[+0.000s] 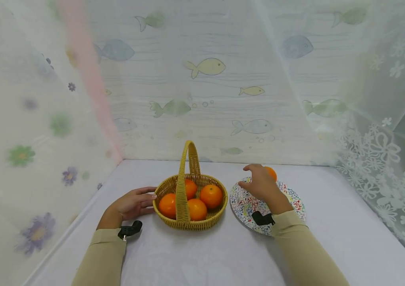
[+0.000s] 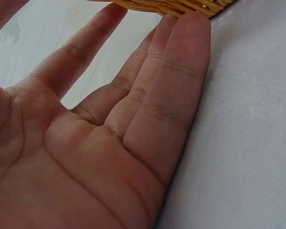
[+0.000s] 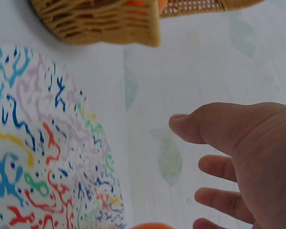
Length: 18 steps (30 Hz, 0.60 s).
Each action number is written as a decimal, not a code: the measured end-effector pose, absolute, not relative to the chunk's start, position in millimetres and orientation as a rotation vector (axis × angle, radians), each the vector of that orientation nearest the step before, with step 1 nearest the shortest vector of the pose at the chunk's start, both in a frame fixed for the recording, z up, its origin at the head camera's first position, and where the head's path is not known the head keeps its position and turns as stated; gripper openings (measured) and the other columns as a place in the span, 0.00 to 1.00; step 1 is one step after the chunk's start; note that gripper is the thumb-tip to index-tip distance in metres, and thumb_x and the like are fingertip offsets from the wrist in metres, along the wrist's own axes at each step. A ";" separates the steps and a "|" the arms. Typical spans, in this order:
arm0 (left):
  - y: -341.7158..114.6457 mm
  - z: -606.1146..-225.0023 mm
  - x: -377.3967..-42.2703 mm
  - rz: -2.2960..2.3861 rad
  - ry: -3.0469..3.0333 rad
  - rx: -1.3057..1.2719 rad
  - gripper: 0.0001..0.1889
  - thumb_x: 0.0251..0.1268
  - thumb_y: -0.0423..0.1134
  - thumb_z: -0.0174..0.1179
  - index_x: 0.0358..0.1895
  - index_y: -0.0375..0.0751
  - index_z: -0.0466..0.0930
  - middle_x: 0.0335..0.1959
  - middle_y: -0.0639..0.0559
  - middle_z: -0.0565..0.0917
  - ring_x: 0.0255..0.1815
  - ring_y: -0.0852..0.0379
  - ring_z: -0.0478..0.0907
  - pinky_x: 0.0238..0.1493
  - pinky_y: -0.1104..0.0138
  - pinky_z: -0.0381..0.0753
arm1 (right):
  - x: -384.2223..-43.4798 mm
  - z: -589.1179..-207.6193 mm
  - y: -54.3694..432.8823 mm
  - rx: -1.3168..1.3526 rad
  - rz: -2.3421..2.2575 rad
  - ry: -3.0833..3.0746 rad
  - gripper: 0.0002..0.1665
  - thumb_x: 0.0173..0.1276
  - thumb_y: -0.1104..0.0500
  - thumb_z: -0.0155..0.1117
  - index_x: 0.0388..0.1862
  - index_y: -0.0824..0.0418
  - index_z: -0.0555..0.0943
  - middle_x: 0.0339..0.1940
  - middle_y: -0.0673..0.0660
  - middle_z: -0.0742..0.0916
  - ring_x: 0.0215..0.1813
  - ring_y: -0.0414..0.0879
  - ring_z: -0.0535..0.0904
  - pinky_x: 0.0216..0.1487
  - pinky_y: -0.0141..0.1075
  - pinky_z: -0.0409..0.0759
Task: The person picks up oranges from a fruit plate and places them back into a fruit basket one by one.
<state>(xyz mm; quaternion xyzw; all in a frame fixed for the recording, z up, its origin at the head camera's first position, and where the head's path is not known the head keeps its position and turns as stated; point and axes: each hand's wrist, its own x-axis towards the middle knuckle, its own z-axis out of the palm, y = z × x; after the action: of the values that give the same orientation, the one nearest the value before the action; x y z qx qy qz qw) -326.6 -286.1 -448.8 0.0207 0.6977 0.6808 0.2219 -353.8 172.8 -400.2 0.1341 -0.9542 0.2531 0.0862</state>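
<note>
A yellow wicker basket [image 1: 187, 225] with a tall handle stands mid-table and holds several oranges [image 1: 211, 196]. At its left side is my left hand [image 1: 134, 204], its fingers nearly straight and the fingertips [image 2: 193, 28] against the woven wall. My right hand [image 1: 262, 186] hovers over a round plate [image 1: 247, 216] with a multicoloured squiggle pattern, thumb and fingers spread and nothing between them. One orange [image 1: 270, 174] is at the plate's far side, partly hidden behind that hand. Only its top edge shows low in the right wrist view.
White cloth covers the table [image 1: 202, 258]. A sheer curtain [image 1: 209, 119] printed with fish hangs behind its back edge. Flowered curtains close off the left and right sides. A black wrist camera [image 1: 130, 229] sits at each sleeve cuff.
</note>
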 end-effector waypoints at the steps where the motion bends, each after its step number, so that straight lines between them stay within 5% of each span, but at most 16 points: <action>1: -286.2 -449.5 -327.0 1.883 1.926 0.056 0.35 0.76 0.41 0.62 0.79 0.35 0.59 0.64 0.48 0.82 0.58 0.54 0.85 0.62 0.55 0.84 | -354.4 -400.4 175.3 0.374 0.727 -2.846 0.35 0.67 0.48 0.74 0.68 0.62 0.77 0.76 0.66 0.73 0.75 0.69 0.66 0.72 0.64 0.70; 7: -288.2 -452.6 -326.7 1.886 1.921 0.055 0.35 0.76 0.41 0.62 0.79 0.36 0.60 0.64 0.48 0.82 0.59 0.54 0.84 0.62 0.55 0.84 | -361.1 -406.0 188.2 0.254 0.575 -2.854 0.38 0.65 0.45 0.74 0.69 0.60 0.77 0.79 0.70 0.67 0.79 0.77 0.54 0.73 0.75 0.58; 18: -286.7 -450.7 -327.0 1.880 1.925 0.052 0.35 0.76 0.41 0.62 0.80 0.36 0.59 0.66 0.47 0.80 0.59 0.54 0.84 0.62 0.56 0.84 | -373.2 -407.8 212.9 0.013 0.690 -2.811 0.45 0.64 0.44 0.71 0.74 0.66 0.70 0.79 0.76 0.61 0.78 0.82 0.47 0.73 0.76 0.53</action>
<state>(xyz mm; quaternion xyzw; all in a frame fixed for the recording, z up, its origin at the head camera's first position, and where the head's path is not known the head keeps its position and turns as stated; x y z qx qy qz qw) -327.0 -286.7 -450.7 0.0190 0.6973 0.6809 0.2231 -373.2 212.9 -407.8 0.0045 -0.9638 0.2365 0.1232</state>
